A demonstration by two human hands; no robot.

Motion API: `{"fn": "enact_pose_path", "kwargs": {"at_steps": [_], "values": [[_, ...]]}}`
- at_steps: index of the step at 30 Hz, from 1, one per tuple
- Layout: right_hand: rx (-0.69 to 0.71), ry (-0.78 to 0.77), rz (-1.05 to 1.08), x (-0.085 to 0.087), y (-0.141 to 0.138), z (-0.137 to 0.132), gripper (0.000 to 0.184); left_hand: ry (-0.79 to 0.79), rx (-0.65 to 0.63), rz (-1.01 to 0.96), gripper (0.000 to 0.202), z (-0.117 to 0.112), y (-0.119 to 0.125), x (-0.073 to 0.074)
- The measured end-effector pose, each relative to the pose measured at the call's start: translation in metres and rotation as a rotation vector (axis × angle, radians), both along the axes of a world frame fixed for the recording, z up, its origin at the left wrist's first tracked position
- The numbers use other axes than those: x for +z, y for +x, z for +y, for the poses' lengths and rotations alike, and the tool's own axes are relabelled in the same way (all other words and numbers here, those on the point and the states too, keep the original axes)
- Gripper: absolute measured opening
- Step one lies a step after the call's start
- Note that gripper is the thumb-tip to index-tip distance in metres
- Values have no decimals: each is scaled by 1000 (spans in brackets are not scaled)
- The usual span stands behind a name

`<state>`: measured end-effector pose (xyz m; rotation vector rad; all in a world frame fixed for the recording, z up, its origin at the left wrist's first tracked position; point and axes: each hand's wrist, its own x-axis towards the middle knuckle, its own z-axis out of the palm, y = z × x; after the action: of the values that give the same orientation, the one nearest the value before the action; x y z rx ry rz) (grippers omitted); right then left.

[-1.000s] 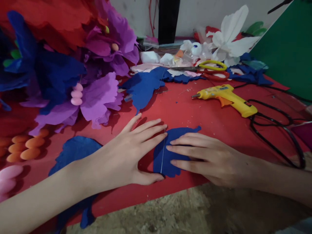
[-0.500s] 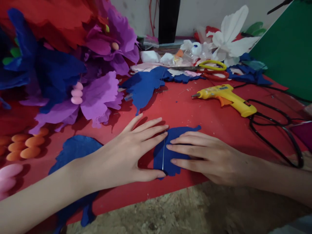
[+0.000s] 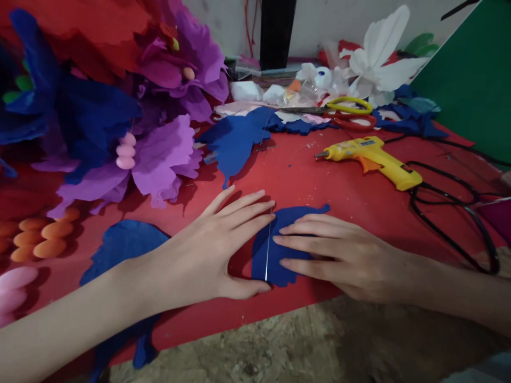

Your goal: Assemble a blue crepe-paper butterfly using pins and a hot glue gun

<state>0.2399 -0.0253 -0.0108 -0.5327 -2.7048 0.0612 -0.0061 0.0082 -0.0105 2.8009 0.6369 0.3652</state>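
Blue petal (image 3: 273,254) lay flat on the red table cover (image 3: 295,183), near its front edge, between the two hands. One thin bright strand (image 3: 268,244), probably a wire, ran across it. The left hand (image 3: 207,239) was spread wide: its thumb tip was at the lower end of the strand and a fingertip was at the upper end, so it seemed to steady the strand without closing around it. The right hand (image 3: 351,255) had its fingers extended over the petal, grasping nothing; how firmly they pressed, I could not tell.

As I judged, the strand was already in position, but whether it was fastened could not be seen. The petal was cut to shape, unfolded and not joined to any flower. Behind it, another blue piece (image 3: 233,141) had a similar strand across it, while the blue piece beside the left forearm (image 3: 123,239) showed none in its visible part. The purple flower (image 3: 159,159) looked already assembled. The glue gun (image 3: 371,154) lay apart, untouched.
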Motion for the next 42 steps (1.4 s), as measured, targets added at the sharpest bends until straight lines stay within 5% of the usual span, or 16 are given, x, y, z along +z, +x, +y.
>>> {"fn": "enact_pose_path", "kwargs": {"at_steps": [22, 25, 29, 31, 36, 42], "values": [[-1, 65, 33, 1, 0, 0, 34, -53, 23, 56, 81, 0, 1, 1], [-225, 171, 94, 15, 10, 5, 33, -39, 16, 63, 82, 1, 0, 0], [-913, 185, 57, 38, 43, 28, 23, -10, 4, 69, 80, 1, -1, -1], [-1174, 10, -112, 41, 62, 42, 27, -2, 2, 60, 79, 2, -1, -1], [-1202, -226, -207, 29, 87, 60, 26, -7, 10, 18, 76, 2, -3, -7], [-1251, -305, -98, 28, 89, 59, 24, -90, 49, -24, 92, 1, -4, -12]]}}
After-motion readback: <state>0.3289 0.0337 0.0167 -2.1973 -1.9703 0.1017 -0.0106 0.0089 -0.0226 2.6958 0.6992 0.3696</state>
